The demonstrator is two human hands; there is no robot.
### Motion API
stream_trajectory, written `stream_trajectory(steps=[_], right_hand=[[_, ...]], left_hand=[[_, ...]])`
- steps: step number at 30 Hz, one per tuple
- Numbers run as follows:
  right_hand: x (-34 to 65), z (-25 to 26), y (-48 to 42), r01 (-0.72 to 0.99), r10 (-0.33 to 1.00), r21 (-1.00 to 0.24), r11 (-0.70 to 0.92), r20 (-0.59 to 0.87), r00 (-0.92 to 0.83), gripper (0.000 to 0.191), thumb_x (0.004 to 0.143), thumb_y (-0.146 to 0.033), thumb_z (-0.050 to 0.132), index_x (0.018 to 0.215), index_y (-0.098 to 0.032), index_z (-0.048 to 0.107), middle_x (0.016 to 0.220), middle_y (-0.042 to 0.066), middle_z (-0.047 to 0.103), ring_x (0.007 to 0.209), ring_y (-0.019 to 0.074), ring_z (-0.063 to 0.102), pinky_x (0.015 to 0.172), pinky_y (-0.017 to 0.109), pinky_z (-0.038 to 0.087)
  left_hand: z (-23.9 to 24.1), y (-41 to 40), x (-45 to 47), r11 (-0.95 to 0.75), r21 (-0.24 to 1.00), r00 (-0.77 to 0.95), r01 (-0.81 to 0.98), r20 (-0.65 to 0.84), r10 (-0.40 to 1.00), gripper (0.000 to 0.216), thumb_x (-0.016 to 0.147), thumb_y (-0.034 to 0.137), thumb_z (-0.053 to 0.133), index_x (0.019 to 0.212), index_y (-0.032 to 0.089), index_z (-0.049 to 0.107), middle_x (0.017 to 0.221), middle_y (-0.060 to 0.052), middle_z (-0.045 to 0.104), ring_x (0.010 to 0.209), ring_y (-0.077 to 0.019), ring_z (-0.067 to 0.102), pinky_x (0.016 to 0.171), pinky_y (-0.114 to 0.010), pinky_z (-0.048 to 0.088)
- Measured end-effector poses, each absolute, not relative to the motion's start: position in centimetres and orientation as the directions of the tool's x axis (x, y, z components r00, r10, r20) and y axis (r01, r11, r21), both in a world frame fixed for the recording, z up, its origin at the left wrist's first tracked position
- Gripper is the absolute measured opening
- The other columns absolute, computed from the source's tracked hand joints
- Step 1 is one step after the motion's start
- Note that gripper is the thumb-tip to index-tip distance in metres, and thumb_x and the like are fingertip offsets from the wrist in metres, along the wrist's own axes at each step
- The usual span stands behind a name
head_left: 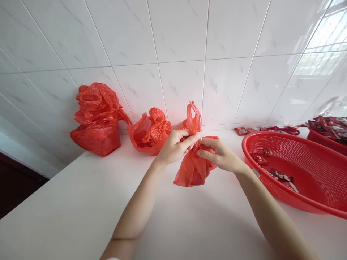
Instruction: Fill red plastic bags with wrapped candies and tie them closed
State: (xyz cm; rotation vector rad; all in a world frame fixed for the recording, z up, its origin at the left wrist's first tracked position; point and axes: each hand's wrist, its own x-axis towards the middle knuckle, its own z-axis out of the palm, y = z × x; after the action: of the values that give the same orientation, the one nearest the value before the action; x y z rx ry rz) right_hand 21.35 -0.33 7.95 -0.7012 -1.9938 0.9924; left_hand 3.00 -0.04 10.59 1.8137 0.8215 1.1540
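Far left of the large oval red plastic basket with perforated sides [311,184], a bulging crumpled red plastic bag bundle [97,124] stands on the white smooth surface [173,227], close to the white marbled tile wall [179,32]. Nearer the basket, still left of it, sits a 2nd, lower red plastic bag bundle [148,139], its top gaping and creased.

Between that bundle and the basket, the left hand [173,148] has its fingers pinched around the twisted neck of a thin translucent red plastic bag [192,171]. This bag is left of the basket and well apart from it; its handle loop sticks up above the neck and its filled lower part hangs below. The right hand [221,155], nearer the basket, grips the bag just below the neck, thumb and fingers closed on the film.

Behind the basket lie small flat red wrapped packets [241,131]. Inside it are several dark red printed packets [282,176]. Behind its right part, another red plastic basket [318,137] bears a heap of dark wrapped packets [328,124].
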Motion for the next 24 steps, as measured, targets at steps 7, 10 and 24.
stream_trajectory(steps=[7,10,24], right_hand=[[21.0,7.5,0.0,0.110,0.747,-0.833,0.542,0.417,-0.518,0.014,0.084,-0.017,0.049,0.074,-0.017,0.058,0.066,-0.003,0.046,0.059,0.0101,0.037,0.052,0.025,0.029],[20.6,7.5,-0.1,0.103,0.749,-0.830,0.549,0.433,-0.501,0.014,0.083,-0.014,0.048,0.076,-0.016,0.061,0.072,-0.001,0.056,0.065,0.0115,0.046,0.057,0.025,0.036],[21.5,8.5,-0.6,-0.086,0.761,-0.896,0.436,0.418,-0.496,0.022,0.084,-0.036,0.073,0.095,-0.017,0.074,0.087,0.005,0.071,0.084,0.0204,0.066,0.074,0.032,0.052]], left_hand=[[10.8,-0.3,3.3,-0.474,0.877,0.408,0.081,0.405,0.818,0.045,0.089,0.038,0.062,0.053,0.017,0.046,0.053,0.004,0.041,0.052,-0.0088,0.040,0.052,-0.025,0.035],[10.8,-0.4,3.4,-0.491,0.865,0.416,0.104,0.411,0.811,0.044,0.089,0.038,0.061,0.054,0.018,0.046,0.053,0.004,0.039,0.052,-0.0090,0.038,0.053,-0.026,0.035],[10.6,-0.3,3.4,-0.484,0.867,0.424,0.115,0.398,0.814,0.028,0.087,0.042,0.067,0.074,0.017,0.068,0.060,0.003,0.046,0.056,-0.0094,0.041,0.052,-0.024,0.035]])
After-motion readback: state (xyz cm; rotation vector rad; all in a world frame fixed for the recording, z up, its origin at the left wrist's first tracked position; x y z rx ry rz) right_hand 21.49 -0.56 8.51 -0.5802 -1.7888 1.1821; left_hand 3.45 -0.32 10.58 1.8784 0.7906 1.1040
